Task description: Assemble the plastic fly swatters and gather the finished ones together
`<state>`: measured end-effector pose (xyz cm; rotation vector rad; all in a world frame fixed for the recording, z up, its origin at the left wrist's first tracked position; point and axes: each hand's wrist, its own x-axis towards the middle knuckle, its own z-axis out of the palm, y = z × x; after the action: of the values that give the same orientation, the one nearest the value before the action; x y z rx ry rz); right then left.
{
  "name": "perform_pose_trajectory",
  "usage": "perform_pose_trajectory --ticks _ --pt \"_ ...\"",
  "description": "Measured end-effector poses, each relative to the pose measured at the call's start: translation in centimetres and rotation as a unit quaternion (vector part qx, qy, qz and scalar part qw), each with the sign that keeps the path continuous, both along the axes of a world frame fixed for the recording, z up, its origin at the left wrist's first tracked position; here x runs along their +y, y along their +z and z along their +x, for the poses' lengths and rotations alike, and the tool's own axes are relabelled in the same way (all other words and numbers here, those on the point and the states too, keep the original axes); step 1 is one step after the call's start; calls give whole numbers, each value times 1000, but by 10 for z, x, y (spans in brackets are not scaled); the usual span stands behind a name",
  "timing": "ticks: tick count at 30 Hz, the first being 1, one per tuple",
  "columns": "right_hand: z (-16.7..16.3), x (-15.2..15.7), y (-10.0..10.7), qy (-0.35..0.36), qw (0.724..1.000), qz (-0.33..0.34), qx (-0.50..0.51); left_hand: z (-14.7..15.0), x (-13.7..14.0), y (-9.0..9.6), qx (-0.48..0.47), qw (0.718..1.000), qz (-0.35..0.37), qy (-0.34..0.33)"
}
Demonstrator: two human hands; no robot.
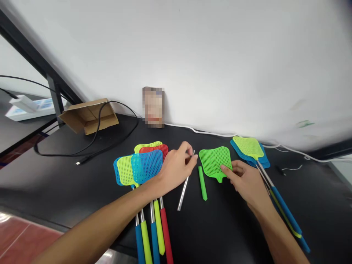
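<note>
My left hand [177, 165] pinches the upper end of a thin silver metal rod [183, 195], which slants down toward me. In my right hand [243, 178], the thumb lies on the face of a bright green fly swatter head [215, 160] and the fingers curl at its right edge. The head's short neck points toward me, with no rod in it. Between the hands lies a loose green handle [202, 183]. Left of it, partly under my left forearm, are several whole fly swatters [148, 165] in blue, yellow-green and red.
At the right lies another group of swatters [249, 147], with blue and yellow-green handles. An open cardboard box [101, 119] and a black cable [96, 146] sit at the back left. A blurred-out item [153, 107] leans against the white wall, by a white cord [203, 131].
</note>
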<state>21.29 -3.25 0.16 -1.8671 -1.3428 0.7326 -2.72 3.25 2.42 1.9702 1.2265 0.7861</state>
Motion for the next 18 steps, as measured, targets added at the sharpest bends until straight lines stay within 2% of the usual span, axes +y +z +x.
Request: perform_pose_trajectory --ticks 3,6,9,12,15,18 --pt "0 0 2 3 993 1 -116 2 -1 -5 140 987 79 -18" --pt "-5 -2 6 5 981 3 -195 3 -1 -8 220 969 107 -39" --pt "-19 -8 10 21 977 25 -210 3 -1 -8 241 963 107 -53" --pt "-37 -16 12 62 972 89 -208 3 -1 -6 249 961 108 -57" --pt "-55 -24 8 120 953 147 -236 3 -2 -3 265 956 118 -49" --pt "-64 -28 1 152 930 162 -292 2 -3 2 288 949 126 -41"
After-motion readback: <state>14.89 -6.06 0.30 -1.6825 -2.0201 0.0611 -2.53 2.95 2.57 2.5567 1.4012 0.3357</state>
